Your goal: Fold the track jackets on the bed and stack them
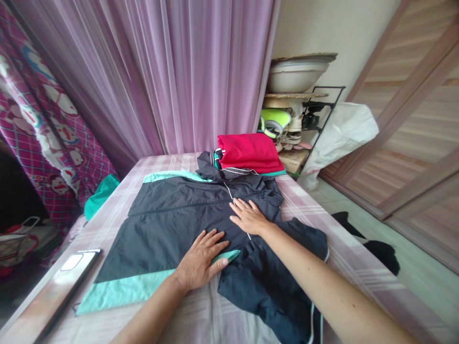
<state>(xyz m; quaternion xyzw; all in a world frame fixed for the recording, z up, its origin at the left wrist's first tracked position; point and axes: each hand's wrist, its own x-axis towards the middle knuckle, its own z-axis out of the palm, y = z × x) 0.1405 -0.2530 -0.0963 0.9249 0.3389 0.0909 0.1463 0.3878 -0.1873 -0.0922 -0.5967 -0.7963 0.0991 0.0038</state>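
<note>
A dark jacket (pixel 158 239) with mint-green side panels and thin white piping lies spread on the checked tablecloth, its zip running across it. My left hand (pixel 202 258) rests flat on the near side of the jacket, fingers apart, thumb by the mint panel. Farther right, my right hand (pixel 247 217) lies palm down on the upper part, beside the white piping. One sleeve (pixel 272 277) is bunched toward me beneath my right forearm. The far sleeve lies partly by a folded red garment (pixel 249 152).
A phone (pixel 59 291) lies at the table's left edge. Purple curtains (pixel 201 71) hang behind the table (pixel 344 272). To the right stand a rack (pixel 324 119) with shoes and a basin (pixel 299 76), and a white bag (pixel 344 134). Dark cloth (pixel 380 253) lies on the floor.
</note>
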